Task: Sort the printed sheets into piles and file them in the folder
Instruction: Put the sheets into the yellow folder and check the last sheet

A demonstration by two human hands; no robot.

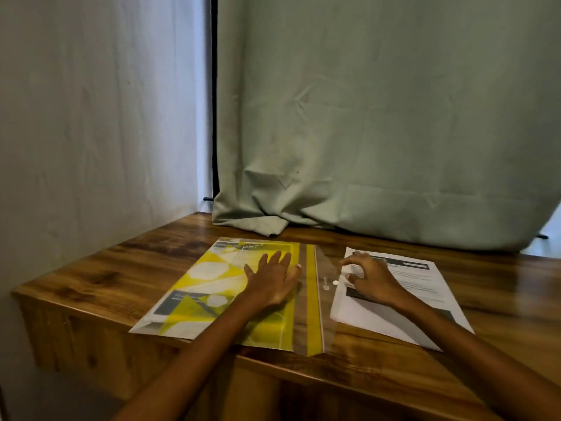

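A clear plastic folder (212, 287) with yellow patterns lies flat on the wooden table (379, 372), with printed sheets showing through it. My left hand (274, 279) presses flat on the folder with fingers spread. The folder's transparent flap (326, 287) lies open to the right, with a white snap button on it. My right hand (368, 276) hovers at the flap's edge with its fingers curled and pinched near the button; whether it grips the flap is unclear. A pile of printed sheets (425, 302) lies to the right, partly under my right hand.
A green curtain (379, 132) hangs behind the table and bunches on its far edge. A white wall (91, 132) stands at the left. The table's front edge runs close below the folder.
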